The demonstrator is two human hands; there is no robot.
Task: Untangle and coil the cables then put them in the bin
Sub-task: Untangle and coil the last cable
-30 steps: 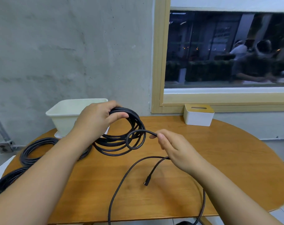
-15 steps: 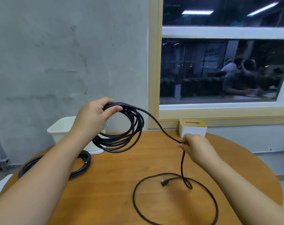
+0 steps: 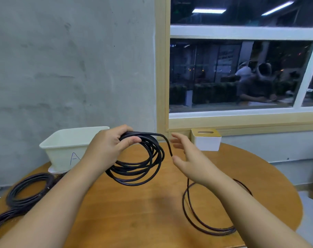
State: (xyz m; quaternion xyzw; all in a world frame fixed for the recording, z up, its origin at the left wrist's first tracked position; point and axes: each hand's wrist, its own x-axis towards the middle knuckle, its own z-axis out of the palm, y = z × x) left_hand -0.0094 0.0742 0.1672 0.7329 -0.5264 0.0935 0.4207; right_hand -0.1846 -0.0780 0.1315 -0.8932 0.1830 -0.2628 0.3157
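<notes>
My left hand [image 3: 110, 146] grips the top of a coil of black cable [image 3: 139, 165] held above the round wooden table [image 3: 134, 212]. From the coil one strand arcs right and down behind my right hand [image 3: 188, 158], whose fingers are spread and straight beside the strand. The rest of that cable lies in a loose loop [image 3: 205, 217] on the table at the right, partly hidden by my right forearm. A cream bin [image 3: 70, 147] marked with a letter stands at the back left, behind my left hand.
Other coiled black cables [image 3: 28, 190] lie at the table's left edge. A white box with a yellow top [image 3: 205, 140] stands at the back by the window sill. A grey wall and a window rise right behind the table.
My right hand has let go of the strand and moved left and up towards the coil, its fingers now spread. The camera has tilted up a little.
</notes>
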